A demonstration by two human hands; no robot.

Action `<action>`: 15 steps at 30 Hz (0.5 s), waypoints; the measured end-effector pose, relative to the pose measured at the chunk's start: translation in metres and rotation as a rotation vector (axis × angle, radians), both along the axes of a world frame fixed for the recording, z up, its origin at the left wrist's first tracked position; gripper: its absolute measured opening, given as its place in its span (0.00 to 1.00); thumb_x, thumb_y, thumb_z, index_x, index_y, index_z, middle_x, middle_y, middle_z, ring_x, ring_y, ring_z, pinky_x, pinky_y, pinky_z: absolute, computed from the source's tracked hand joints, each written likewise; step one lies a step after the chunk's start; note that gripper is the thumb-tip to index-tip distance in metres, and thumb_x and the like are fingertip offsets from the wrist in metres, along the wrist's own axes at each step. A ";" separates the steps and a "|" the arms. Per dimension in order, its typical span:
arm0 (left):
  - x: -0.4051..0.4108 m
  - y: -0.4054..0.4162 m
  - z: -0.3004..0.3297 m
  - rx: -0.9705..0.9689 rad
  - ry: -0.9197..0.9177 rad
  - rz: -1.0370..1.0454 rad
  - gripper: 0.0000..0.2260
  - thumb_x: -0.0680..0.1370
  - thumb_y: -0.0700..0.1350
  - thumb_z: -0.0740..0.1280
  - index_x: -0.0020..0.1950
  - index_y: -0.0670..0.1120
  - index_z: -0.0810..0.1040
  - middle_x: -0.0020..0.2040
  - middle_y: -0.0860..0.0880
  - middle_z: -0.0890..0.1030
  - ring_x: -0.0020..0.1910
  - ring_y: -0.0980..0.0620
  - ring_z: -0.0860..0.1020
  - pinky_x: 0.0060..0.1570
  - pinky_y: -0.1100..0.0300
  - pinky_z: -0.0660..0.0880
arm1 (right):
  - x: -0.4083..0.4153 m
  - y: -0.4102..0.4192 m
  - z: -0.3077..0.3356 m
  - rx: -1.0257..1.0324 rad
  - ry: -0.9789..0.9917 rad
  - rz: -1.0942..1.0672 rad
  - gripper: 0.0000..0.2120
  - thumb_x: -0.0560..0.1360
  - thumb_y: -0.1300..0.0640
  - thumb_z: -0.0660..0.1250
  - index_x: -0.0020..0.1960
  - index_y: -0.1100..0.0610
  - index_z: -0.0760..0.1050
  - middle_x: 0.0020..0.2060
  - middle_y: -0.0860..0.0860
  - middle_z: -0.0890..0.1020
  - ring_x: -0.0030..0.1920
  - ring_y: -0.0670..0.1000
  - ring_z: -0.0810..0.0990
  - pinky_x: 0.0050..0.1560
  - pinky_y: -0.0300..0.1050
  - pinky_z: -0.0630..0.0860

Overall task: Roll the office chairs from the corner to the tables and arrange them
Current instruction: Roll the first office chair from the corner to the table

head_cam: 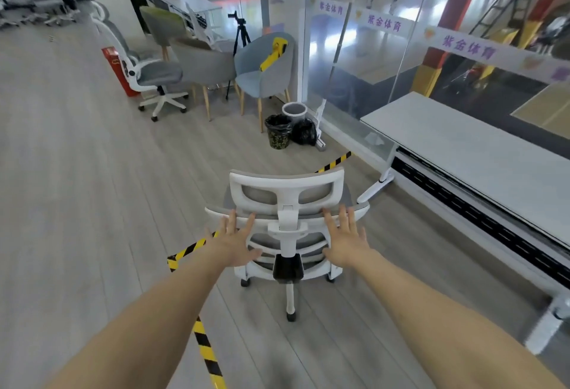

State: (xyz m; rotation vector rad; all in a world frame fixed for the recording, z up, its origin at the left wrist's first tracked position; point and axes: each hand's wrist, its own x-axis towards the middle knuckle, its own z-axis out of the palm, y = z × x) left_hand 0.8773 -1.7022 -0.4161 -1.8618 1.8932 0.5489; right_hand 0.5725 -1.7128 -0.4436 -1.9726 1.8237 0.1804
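Both bare forearms stretched forward from bottom of frame. Left hand (233, 242) and right hand (348, 242) flat, fingers spread, gripping nothing, against back of white mesh office chair (287, 203) at centre frame, beside long white table (481, 154) at right. Beyond, upper centre: camouflage bin (278, 131) lined with black bag, contents indiscernible; grey bucket (294, 111), seemingly empty; full black rubbish bag (304, 132) touching both.

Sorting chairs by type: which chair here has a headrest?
The white mesh chair under both hands, left hand and right hand. The other office chair and shell chairs lack headrests.
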 end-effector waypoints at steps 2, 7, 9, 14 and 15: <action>0.004 0.006 -0.003 -0.005 0.001 -0.020 0.43 0.79 0.73 0.54 0.79 0.63 0.27 0.80 0.44 0.26 0.81 0.38 0.33 0.76 0.28 0.44 | 0.008 0.012 0.003 0.005 -0.025 -0.030 0.45 0.81 0.50 0.63 0.82 0.42 0.32 0.80 0.51 0.26 0.81 0.57 0.28 0.80 0.66 0.43; 0.013 0.045 0.006 -0.026 0.031 -0.076 0.38 0.82 0.66 0.53 0.82 0.58 0.32 0.84 0.40 0.36 0.82 0.37 0.38 0.76 0.33 0.52 | 0.028 0.065 0.011 0.031 -0.027 -0.101 0.33 0.82 0.47 0.57 0.83 0.47 0.49 0.83 0.54 0.47 0.83 0.58 0.45 0.78 0.65 0.57; 0.016 0.061 0.015 -0.020 0.040 -0.093 0.37 0.83 0.65 0.53 0.84 0.57 0.35 0.84 0.40 0.38 0.83 0.37 0.38 0.77 0.34 0.53 | 0.033 0.091 0.019 0.038 -0.033 -0.144 0.29 0.82 0.46 0.57 0.81 0.49 0.56 0.81 0.55 0.57 0.80 0.58 0.54 0.74 0.64 0.64; 0.009 0.096 0.040 -0.116 0.063 -0.226 0.35 0.83 0.66 0.54 0.85 0.54 0.46 0.85 0.42 0.46 0.83 0.38 0.44 0.76 0.37 0.57 | 0.035 0.158 0.049 0.032 -0.034 -0.272 0.28 0.79 0.44 0.57 0.78 0.48 0.63 0.74 0.55 0.68 0.75 0.58 0.63 0.68 0.63 0.70; 0.003 0.102 0.046 -0.138 0.059 -0.256 0.35 0.82 0.67 0.53 0.85 0.54 0.48 0.85 0.42 0.48 0.83 0.39 0.47 0.76 0.36 0.57 | 0.033 0.174 0.057 0.025 -0.030 -0.296 0.28 0.79 0.43 0.57 0.78 0.48 0.63 0.73 0.54 0.69 0.75 0.58 0.64 0.68 0.63 0.71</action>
